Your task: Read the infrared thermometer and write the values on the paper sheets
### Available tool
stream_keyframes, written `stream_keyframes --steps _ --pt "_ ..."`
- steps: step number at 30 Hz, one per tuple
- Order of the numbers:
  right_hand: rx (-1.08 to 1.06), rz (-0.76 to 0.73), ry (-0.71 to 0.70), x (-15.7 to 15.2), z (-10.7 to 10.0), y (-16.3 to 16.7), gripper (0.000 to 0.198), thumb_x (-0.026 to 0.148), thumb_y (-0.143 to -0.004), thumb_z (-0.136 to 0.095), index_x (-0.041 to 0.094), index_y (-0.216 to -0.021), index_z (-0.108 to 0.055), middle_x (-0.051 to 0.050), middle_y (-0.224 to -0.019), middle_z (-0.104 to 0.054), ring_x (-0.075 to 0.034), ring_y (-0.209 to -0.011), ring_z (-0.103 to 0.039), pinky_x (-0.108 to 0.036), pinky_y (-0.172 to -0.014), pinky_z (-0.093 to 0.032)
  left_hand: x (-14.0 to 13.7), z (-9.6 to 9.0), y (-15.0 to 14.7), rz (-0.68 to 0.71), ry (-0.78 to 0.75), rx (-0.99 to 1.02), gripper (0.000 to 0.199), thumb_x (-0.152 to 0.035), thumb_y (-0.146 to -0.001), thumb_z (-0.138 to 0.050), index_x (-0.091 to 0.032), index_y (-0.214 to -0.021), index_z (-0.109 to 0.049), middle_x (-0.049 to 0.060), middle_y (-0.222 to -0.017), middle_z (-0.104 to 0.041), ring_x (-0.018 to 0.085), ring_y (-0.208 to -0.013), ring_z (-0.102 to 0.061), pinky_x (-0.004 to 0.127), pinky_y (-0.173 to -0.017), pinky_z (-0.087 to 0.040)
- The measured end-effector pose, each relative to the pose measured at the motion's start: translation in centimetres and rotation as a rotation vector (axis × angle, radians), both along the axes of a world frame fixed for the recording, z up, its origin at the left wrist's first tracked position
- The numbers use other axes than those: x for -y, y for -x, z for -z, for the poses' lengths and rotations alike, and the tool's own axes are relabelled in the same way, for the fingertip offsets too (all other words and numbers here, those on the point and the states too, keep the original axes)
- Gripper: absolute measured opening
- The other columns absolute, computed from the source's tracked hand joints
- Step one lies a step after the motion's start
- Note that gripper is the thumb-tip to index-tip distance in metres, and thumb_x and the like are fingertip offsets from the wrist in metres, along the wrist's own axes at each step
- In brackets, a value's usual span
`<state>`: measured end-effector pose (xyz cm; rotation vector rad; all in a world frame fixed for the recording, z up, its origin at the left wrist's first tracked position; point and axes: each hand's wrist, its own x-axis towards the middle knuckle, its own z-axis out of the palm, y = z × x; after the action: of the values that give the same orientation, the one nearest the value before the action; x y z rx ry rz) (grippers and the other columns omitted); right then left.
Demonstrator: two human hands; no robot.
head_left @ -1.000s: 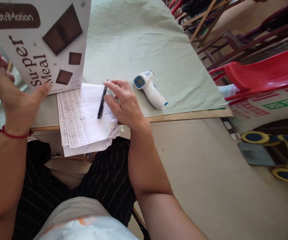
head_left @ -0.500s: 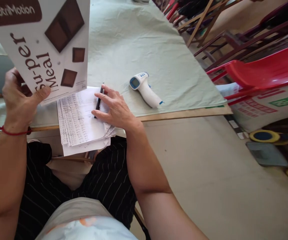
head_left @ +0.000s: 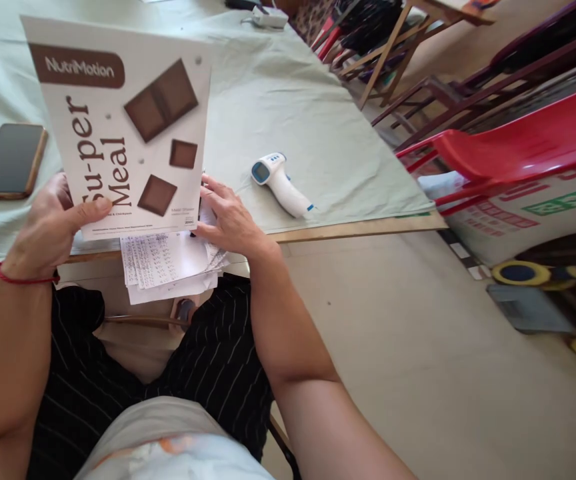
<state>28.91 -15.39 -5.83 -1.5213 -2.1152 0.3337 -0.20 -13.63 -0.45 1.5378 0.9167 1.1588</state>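
We note a white NutriMotion "Su-per Meal" box (head_left: 128,127) with brown chocolate squares, upper left of the frame, upright and slightly tilted, lower edge over the papers. Below it a stack of printed sheets (head_left: 168,267) overhangs the table edge, left of centre.

The white box (head_left: 123,127) reads "NutriMotion" in white on a brown band, with "Su-per Meal" in large brown letters running sideways. The papers (head_left: 165,263) carry handwritten figures too small to read.
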Motion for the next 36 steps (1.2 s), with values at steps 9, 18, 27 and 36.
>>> stream_keyframes --steps 9,18,27,36 --pt "-0.219 0.631 -0.29 -2.2 2.8 -8.8 0.041 0.027 -0.076 -0.078 0.023 -0.114 -0.061 -0.022 -0.147 -0.057 -0.041 -0.143 -0.046 -0.068 -0.121 -0.032 -0.8 -0.1 1.5 0.061 0.128 -0.176 0.088 -0.067 -0.06 -0.1 -0.012 -0.122 -0.07 0.018 -0.113 -0.078 0.038 -0.107 -0.075 0.057 -0.097 -0.064" --pt "-0.36 0.676 -0.156 -2.4 2.0 -10.4 0.027 0.028 -0.078 -0.077 0.027 -0.096 -0.057 -0.006 -0.094 -0.059 -0.028 -0.109 -0.061 -0.046 -0.1 -0.051 -0.7 -0.8 1.6 0.171 -0.016 -0.256 0.065 -0.039 -0.071 -0.098 -0.019 -0.125 -0.069 0.011 -0.114 -0.078 0.032 -0.109 -0.073 0.043 -0.085 -0.068" --pt "-1.323 -0.148 0.25 8.0 -5.8 5.4 0.033 0.049 -0.083 -0.077 0.031 -0.104 -0.061 0.005 -0.078 -0.058 -0.014 -0.059 -0.06 -0.032 -0.053 -0.052 -0.5 -0.7 1.7 0.211 -0.012 -0.265 0.073 -0.05 -0.072 -0.096 -0.016 -0.13 -0.066 0.013 -0.121 -0.076 0.032 -0.104 -0.074 0.04 -0.079 -0.067" --pt "-1.486 -0.144 0.691 9.0 -5.2 9.1 0.026 0.04 -0.081 -0.078 0.025 -0.096 -0.062 0.006 -0.069 -0.057 -0.012 -0.059 -0.054 -0.029 -0.057 -0.046 -0.4 -1.0 1.3 0.231 -0.062 -0.266 0.064 -0.05 -0.074 -0.096 -0.017 -0.121 -0.069 0.013 -0.116 -0.078 0.028 -0.093 -0.075 0.037 -0.073 -0.067"
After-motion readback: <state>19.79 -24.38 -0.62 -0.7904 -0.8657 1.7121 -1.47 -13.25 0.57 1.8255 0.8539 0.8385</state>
